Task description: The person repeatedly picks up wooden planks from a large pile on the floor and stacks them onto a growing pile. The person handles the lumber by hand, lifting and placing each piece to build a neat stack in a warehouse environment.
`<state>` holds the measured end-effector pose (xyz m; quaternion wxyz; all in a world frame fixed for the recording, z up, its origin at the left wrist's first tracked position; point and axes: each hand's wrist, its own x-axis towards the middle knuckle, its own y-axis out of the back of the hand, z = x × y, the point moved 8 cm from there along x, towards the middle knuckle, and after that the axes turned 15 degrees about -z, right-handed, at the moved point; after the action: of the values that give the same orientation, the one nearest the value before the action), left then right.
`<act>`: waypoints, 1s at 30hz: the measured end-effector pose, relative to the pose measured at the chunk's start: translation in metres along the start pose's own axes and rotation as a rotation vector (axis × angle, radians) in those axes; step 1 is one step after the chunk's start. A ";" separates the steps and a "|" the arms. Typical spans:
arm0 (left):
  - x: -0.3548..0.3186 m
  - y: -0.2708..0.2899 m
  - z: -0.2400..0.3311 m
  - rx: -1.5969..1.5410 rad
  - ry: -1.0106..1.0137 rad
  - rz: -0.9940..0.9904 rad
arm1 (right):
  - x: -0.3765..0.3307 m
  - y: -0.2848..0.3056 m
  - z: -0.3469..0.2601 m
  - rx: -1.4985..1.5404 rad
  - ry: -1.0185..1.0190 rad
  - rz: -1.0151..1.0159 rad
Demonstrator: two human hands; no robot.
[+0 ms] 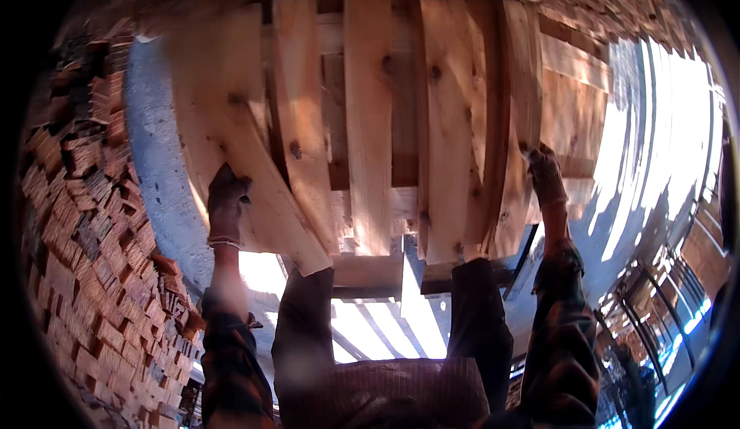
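Several pale wooden boards lie lengthwise, side by side with gaps, on a stack of slatted wood in front of me. My left hand (228, 205), in a dark glove, grips the outer side of the leftmost board (223, 132), its thumb on the board's face. That board's near end slants right, beside a narrower board (299, 121). My right hand (546, 176), also gloved, is closed at the edge of a board on the right (520, 121); its fingertips are partly hidden. Between my hands lie a knotted middle board (368, 121) and another board (447, 128).
Stacked cut wood (100, 298) rises along the left, and more wood pieces (609, 5) fill the far side. Slatted wood (574, 113) shows at the right. Sunlit concrete floor (158, 121) surrounds the stack. Dark metal bars (655, 313) stand at the lower right.
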<state>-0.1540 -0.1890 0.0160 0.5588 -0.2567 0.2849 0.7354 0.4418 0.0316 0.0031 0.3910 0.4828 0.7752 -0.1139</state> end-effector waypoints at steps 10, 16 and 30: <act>0.012 0.003 -0.004 0.009 0.113 -0.079 | -0.039 -0.064 -0.044 0.094 0.236 0.176; 0.017 -0.001 0.001 0.052 0.220 -0.121 | -0.023 -0.198 -0.121 -0.831 0.026 0.299; 0.015 -0.002 0.011 0.162 0.245 -0.228 | -0.011 -0.270 -0.150 -0.613 0.133 0.113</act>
<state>-0.1559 -0.1710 0.0127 0.6187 -0.3289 0.3781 0.6050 0.1441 -0.0300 0.0570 0.4724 0.3910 0.7694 0.1789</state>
